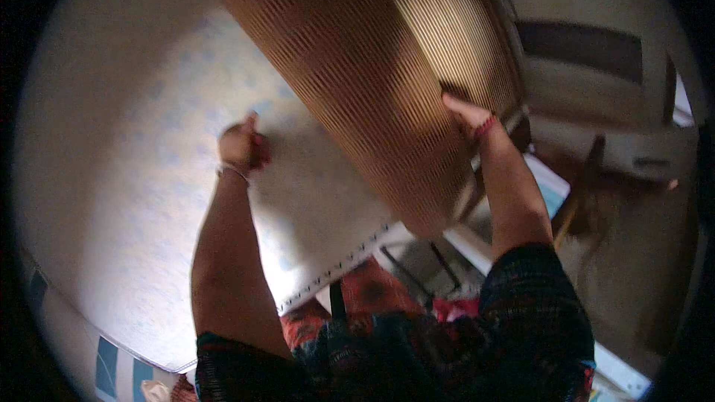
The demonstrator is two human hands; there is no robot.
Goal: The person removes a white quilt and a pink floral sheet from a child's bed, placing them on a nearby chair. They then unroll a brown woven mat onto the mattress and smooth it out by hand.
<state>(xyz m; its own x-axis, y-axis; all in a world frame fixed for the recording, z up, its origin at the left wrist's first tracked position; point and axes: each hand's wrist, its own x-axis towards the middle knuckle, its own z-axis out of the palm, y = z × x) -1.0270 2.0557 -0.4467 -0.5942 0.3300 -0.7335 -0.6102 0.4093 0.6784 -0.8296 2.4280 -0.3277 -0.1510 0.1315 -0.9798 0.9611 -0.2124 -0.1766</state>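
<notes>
A brown and cream finely striped fabric, perhaps a bedsheet or mat, is partly folded back over a pale patterned mattress. At the fold's edge is my right hand, with a red bracelet at the wrist; its fingertips are hidden by the striped fabric, and it grips that edge. Over the bare part of the mattress is my left hand, blurred, with its thumb raised and its fingers curled. Nothing shows in it, and a thin bangle circles its wrist.
Dark metal legs and a white bar stand beyond the mattress edge near my body. Striped cloth or panels lie at the upper right. Blue rectangles show on the surface at the lower left.
</notes>
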